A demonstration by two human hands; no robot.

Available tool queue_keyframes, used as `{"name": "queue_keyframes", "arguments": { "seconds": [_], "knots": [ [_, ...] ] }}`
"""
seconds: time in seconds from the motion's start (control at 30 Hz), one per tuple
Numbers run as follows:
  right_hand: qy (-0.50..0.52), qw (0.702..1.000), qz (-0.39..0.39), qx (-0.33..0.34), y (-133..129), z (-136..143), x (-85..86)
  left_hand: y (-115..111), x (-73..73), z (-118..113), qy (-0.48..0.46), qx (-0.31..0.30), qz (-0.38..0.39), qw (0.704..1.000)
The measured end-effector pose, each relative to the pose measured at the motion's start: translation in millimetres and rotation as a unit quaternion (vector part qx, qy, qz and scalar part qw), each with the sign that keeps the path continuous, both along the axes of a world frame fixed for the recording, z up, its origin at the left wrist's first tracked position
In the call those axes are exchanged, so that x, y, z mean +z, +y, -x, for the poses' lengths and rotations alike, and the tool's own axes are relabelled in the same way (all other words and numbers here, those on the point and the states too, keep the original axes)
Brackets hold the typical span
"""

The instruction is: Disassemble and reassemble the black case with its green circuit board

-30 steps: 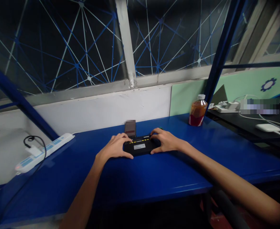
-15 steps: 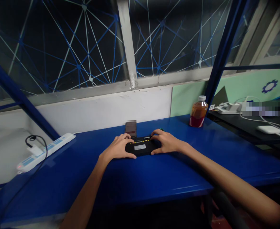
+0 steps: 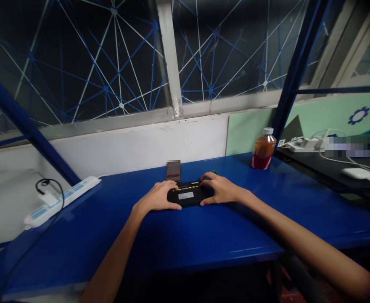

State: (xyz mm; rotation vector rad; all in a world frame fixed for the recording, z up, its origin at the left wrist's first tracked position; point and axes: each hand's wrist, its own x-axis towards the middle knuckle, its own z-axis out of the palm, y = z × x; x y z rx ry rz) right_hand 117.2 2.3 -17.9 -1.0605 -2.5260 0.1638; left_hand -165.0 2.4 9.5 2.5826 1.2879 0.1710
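A flat black device [image 3: 191,198] with a pale label and a row of small yellow marks lies on the blue table [image 3: 153,235], its exact kind unclear. My left hand [image 3: 159,195] grips its left end, thumb along the near edge and fingers over the far edge. On the right end, my right hand [image 3: 220,189] holds it the same way, with thumb and fingers curved around it. Just beyond the device is a dark phone-like slab [image 3: 173,171], its top part blurred out. A small green item [image 3: 215,172] peeks out behind my right fingers, mostly hidden.
A white power strip [image 3: 63,202] with a black cable lies at the left. Toward the back right stands a bottle [image 3: 263,149] of amber drink. Chargers, white cables and a white case [image 3: 358,173] sit on a black table [image 3: 317,168] farther right.
The view has shifted very slightly. Both hands keep their hold on the black device, and the fingers of my left hand look a little closer together.
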Motion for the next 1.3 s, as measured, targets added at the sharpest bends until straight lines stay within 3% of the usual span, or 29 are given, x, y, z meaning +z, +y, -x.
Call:
{"name": "queue_keyframes", "arguments": {
  "seconds": [1.3],
  "knots": [
    [-0.008,1.0,0.001,0.0,0.9,-0.1,-2.0,0.4,-3.1,1.7,0.004,-0.005,0.012,1.0]
  ]
}}
